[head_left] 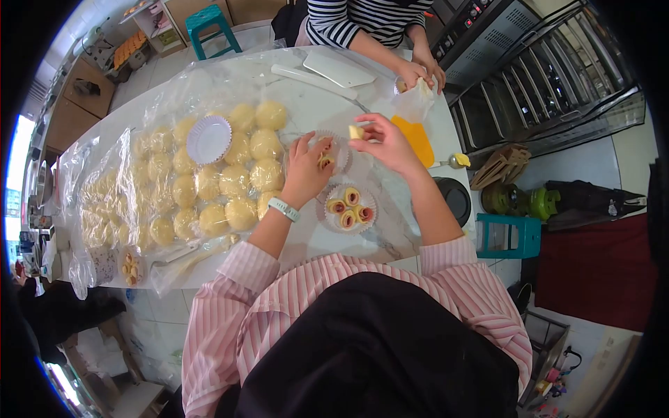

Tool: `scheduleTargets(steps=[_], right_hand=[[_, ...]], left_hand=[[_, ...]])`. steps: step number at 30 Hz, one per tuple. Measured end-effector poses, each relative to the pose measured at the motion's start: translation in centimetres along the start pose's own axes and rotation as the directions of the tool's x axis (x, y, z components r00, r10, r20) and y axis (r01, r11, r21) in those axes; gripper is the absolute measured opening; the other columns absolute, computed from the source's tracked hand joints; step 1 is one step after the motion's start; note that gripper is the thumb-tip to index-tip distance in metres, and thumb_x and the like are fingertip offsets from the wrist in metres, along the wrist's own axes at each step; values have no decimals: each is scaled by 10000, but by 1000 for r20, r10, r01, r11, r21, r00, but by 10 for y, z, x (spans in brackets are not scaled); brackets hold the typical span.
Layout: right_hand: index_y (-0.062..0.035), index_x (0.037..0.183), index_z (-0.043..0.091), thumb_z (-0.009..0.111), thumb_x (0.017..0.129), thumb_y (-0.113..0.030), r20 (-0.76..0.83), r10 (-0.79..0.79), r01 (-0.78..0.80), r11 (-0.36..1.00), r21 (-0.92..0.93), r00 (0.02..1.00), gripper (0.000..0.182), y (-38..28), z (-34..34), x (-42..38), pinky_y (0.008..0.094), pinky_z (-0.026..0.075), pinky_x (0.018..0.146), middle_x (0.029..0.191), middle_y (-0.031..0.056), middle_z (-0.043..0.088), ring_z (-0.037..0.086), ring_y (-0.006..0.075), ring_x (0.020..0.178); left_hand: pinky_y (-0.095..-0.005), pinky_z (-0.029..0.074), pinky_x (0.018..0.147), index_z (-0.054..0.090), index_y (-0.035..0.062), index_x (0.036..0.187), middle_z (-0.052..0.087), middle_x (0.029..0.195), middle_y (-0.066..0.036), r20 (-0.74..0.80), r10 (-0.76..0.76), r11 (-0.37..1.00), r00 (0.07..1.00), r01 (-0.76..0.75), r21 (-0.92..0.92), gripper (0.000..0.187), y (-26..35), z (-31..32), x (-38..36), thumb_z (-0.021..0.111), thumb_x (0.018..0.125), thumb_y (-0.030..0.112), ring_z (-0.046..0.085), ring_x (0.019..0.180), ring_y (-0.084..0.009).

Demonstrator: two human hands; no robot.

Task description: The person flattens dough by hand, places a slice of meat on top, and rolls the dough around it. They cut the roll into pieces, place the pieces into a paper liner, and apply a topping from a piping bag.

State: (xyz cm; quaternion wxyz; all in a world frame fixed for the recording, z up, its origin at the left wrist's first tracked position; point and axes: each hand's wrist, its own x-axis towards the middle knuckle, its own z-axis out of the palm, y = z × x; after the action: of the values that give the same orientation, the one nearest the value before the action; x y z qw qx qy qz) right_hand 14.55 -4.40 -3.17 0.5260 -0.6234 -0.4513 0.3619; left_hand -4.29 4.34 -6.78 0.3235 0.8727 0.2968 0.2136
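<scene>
My left hand (308,167), with a pale band at the wrist, reaches into a pleated paper baking cup (341,148). Its thumb and fingers curl around a dough roll (325,161), partly hidden by the hand. To its right, my right hand (383,145) pinches a second small dough roll (356,132) between thumb and fingertips, raised beside the cup. Nearer to me stands another paper baking cup (371,224) holding several dough rolls (348,220) with a reddish filling, set upright in a cluster.
Many round dough balls (237,212) lie under clear plastic film (125,174) at left, with an unfilled paper cup (209,139) on top. A yellow scraper (416,141) lies at right. Opposite, a person in stripes (362,28) handles a clear bag (416,103). A white board (339,70) lies behind.
</scene>
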Motion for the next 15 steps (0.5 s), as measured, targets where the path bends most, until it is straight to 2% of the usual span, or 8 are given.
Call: scheduleTargets(steps=[1, 3, 4, 7, 10, 13, 15], right_hand=[[-44, 1090, 584, 773, 751, -102, 37, -31, 28, 996, 85, 999, 393, -3, 10, 3, 241, 486, 699, 800, -3, 606, 542, 80, 722], [-32, 1092, 567, 758, 747, -81, 91, -51, 56, 997, -55, 995, 397, 11, 27, 4, 263, 496, 693, 824, 32, 621, 574, 124, 730], [-26, 1093, 559, 750, 746, -70, 123, -60, 76, 989, -124, 991, 399, 16, 32, 4, 275, 501, 691, 836, 50, 629, 590, 145, 734], [-17, 1048, 552, 700, 736, -23, 187, -113, 191, 854, -484, 976, 346, 11, 31, 0, 340, 515, 701, 873, 127, 640, 636, 259, 787], [-12, 999, 562, 664, 722, -4, 183, -8, 137, 695, -706, 983, 295, 2, 34, -1, 409, 518, 732, 899, 181, 633, 634, 344, 860], [-8, 1007, 573, 672, 720, -17, 168, -7, 145, 541, -828, 986, 304, -1, 46, 3, 431, 518, 769, 885, 180, 627, 634, 347, 895], [7, 1027, 570, 682, 714, -22, 209, -66, 211, 542, -814, 976, 334, 5, 51, 6, 432, 519, 785, 904, 189, 632, 628, 355, 908]], left_hand=[[-494, 332, 1047, 584, 111, 1224, 405, 1387, -189, 6, 2, 999, 1000, -2, 53, 490, -2, 3, 2, 693, 749, 159, 342, 1278, -417], [-479, 336, 1044, 631, 105, 1171, 440, 1358, -196, 6, 12, 987, 1000, -13, 158, 440, -6, 6, 9, 703, 739, 149, 379, 1245, -414], [-479, 336, 1045, 636, 99, 1165, 438, 1363, -197, 11, 17, 990, 1000, -18, 143, 435, -6, 5, 10, 698, 737, 146, 381, 1242, -416], [-478, 336, 1051, 641, 83, 1163, 429, 1378, -201, 14, 16, 994, 1000, -18, 106, 433, -12, 2, 7, 686, 736, 138, 384, 1240, -422], [-474, 338, 1056, 622, 63, 1188, 415, 1391, -206, 12, 12, 997, 1000, -13, 75, 457, -16, 3, 5, 674, 739, 127, 382, 1244, -432], [-473, 342, 1057, 582, 37, 1222, 411, 1394, -212, 26, 0, 999, 1000, -1, 33, 486, -13, 2, 4, 663, 750, 119, 386, 1247, -442], [-474, 343, 1056, 545, 28, 1255, 409, 1393, -216, 46, -8, 1000, 999, 8, 0, 516, -10, 0, 4, 661, 761, 120, 390, 1249, -443]])
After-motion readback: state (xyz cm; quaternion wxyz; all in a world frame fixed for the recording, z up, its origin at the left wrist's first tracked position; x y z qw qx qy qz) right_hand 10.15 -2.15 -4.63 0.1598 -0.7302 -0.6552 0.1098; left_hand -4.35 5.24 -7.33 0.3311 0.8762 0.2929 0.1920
